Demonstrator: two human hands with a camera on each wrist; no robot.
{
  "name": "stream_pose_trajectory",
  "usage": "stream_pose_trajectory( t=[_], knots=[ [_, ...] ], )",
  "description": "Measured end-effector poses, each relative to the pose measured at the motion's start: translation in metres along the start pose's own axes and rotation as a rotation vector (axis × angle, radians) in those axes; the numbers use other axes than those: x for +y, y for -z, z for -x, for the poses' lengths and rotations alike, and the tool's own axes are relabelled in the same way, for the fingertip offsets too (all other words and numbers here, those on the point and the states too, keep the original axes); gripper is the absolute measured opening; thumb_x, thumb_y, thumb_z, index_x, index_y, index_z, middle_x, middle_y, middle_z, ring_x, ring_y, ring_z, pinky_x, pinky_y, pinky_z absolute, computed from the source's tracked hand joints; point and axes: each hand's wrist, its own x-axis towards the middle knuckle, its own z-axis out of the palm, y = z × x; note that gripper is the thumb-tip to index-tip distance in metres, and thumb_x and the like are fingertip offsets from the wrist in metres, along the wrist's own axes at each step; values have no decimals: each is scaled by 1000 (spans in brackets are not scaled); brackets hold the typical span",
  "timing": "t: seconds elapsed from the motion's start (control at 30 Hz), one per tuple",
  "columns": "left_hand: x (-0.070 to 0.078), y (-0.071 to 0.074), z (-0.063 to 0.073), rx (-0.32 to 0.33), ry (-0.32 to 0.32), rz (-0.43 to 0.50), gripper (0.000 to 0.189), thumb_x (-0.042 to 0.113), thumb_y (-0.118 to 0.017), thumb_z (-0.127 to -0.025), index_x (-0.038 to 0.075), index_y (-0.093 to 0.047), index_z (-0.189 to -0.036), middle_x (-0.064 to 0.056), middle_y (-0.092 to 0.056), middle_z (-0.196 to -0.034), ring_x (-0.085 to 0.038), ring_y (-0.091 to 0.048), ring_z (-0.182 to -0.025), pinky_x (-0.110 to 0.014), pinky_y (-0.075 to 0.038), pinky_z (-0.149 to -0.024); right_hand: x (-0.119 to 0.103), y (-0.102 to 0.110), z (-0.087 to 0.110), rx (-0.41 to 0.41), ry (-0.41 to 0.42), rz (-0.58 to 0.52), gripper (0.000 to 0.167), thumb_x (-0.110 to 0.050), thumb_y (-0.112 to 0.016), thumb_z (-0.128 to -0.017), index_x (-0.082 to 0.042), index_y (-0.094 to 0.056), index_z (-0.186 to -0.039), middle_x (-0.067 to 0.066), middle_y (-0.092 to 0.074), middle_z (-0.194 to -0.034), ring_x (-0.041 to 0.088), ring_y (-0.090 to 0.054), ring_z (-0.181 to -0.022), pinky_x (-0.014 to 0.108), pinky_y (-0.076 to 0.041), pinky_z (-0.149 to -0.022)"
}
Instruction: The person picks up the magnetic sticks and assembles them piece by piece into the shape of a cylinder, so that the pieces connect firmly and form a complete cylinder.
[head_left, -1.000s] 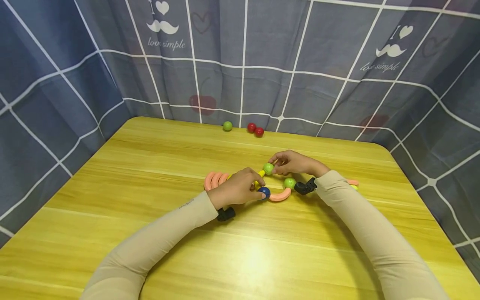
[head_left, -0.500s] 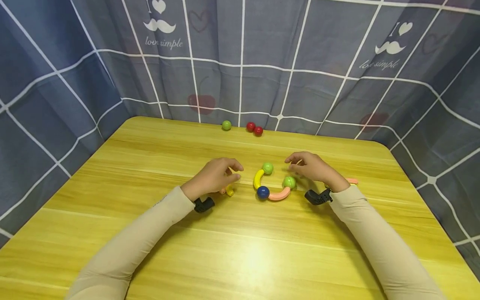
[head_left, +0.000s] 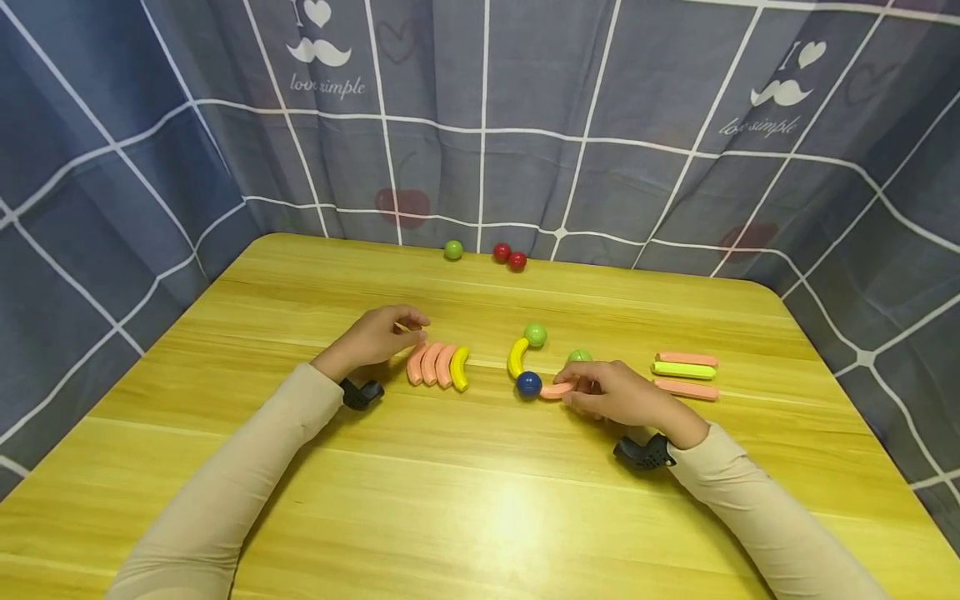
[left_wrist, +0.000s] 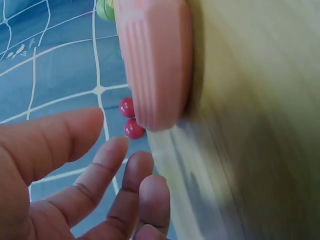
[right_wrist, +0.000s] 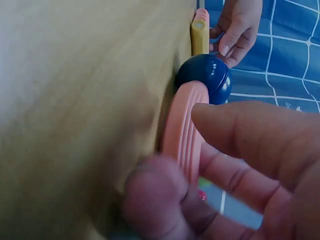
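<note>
At the left of the worktop, the left hand is beside a row of three pink curved pieces, its fingers loosely bent and spread; the left wrist view shows nothing in that grip, with a gap before the nearest pink piece. At the right end of the row lies a yellow curved piece. These four appear unused so far. Along the back edge rest a lone green ball and two red balls, also apart from the work.

In the middle is the part that looks done – a yellow arc running from a far green ball down to a blue ball, with a pink arc going on from the blue one. The right hand pinches this pink arc, its grip narrow between thumb and fingers. Behind that hand another green ball partly shows; whether it meets the arc's hidden end cannot be told.

Nothing spans the two green balls of this chain, so the work seems only partway along. Farther right, two pink sticks and a yellow-green stick lie stacked side by side – seemingly left for later, if needed at all
</note>
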Motion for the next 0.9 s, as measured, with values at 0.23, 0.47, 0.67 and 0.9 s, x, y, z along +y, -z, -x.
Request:
stream_pose_trajectory(
  t=[0.23, 0.47, 0.67, 0.9],
  knots=[
    [20, -15, 0, 2, -135, -125, 42, 21, -76, -103, -1, -72, -138, -23, -68, -141, -47, -59, -132, -61, -46, -112, 4, 5, 1, 72, -113, 44, 14, -18, -66, -110, -7, -73, -116, -1, -62, -84, 13, -57, -65, 31, -48, -60],
    [43, -35, 7, -11, -205, -394, 70, 48, -95, -83, 7, -75, -136, -18, -64, -145, -45, -49, -139, -65, -31, -120, 11, 12, 0, 104, -100, 58, 14, -10, -61, -111, -6, -75, -111, 2, -60, -77, 15, -57, -68, 32, -47, -60],
    [54, -45, 0, -33, -217, -440, 66, 46, -97, -82, 8, -77, -133, -17, -64, -145, -42, -50, -134, -60, -36, -117, 14, 12, -2, 169, -80, 77, 16, 1, -61, -108, -6, -75, -105, 9, -67, -96, 23, -55, -86, 37, -47, -73],
    [70, -56, -12, -33, -183, -474, 68, 50, -89, -90, 8, -72, -141, -15, -69, -138, -38, -60, -125, -53, -45, -110, 12, 11, 1, 204, -182, -26, 22, -10, -64, -109, 3, -59, -126, 23, -69, -113, 23, -66, -77, 35, -56, -62]
  ],
)
